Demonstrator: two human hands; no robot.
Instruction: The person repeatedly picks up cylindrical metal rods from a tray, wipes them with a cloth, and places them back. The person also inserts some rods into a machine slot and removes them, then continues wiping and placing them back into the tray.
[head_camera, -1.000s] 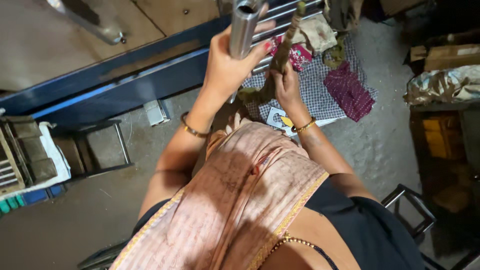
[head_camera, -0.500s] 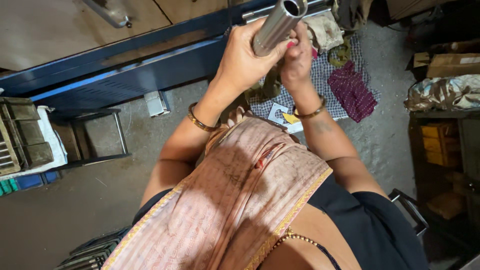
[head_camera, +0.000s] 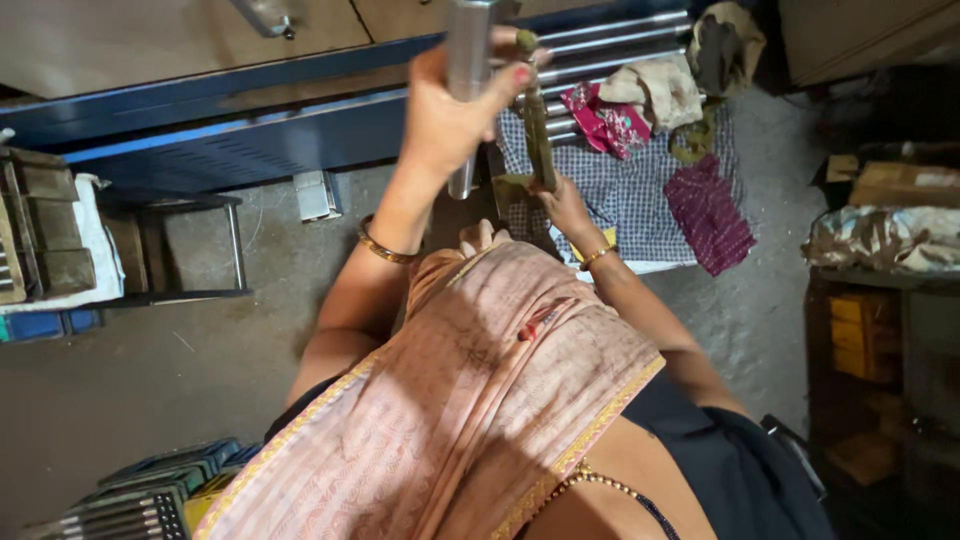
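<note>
Left hand (head_camera: 450, 110) clamps the upright steel rod (head_camera: 468, 90) above the checked cloth (head_camera: 630, 195); right hand (head_camera: 565, 205) grips a dark stick (head_camera: 538, 130) beside it; keeping the rod vertical and steady looks wise.

Warm, yellowish light falls from above and slightly to the left, brightest on the raised left hand (head_camera: 455, 115) and the pink drape (head_camera: 470, 400) over the chest. The metal tube (head_camera: 468, 70) in that hand catches a pale sheen along its length, without harsh glare. The right side of the room sinks into deep shadow, the shelves (head_camera: 880, 340) there barely readable. The concrete floor (head_camera: 130, 390) is evenly, dimly lit. Nearby cloth looks a little soft, and straight lines bow slightly toward the edges.
</note>
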